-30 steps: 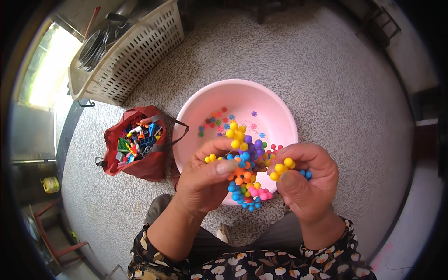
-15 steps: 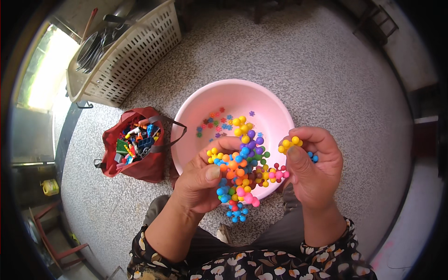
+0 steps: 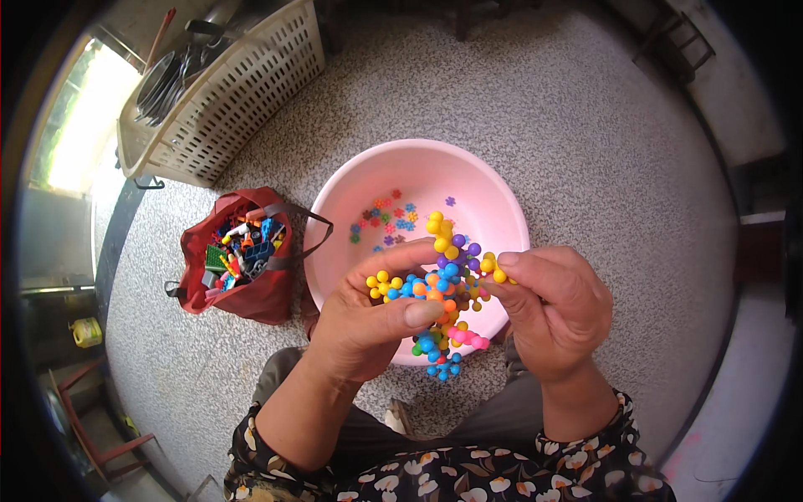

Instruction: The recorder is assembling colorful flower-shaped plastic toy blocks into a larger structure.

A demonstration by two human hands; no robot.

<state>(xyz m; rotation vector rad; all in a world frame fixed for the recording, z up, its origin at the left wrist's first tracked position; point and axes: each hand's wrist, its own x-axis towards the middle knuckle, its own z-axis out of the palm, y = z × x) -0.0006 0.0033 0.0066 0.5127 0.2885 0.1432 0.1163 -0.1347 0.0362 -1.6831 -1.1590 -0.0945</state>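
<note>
Left hand (image 3: 368, 322) and right hand (image 3: 556, 314) are both pinching a lumpy cluster of multicoloured plastic snap-together beads (image 3: 443, 293) at frame centre, right above a round pink plastic basin (image 3: 351, 217). Red fabric bag of mixed toy bricks (image 3: 238, 255) sits left, beige slatted plastic crate (image 3: 242, 100) upper left.

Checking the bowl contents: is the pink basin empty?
No, a few loose small coloured pieces lie inside the pink basin.

Dark sleeves (image 3: 435, 477) printed with cream-and-orange flowers, grey trousers (image 3: 493, 427), bare forearms.
</note>
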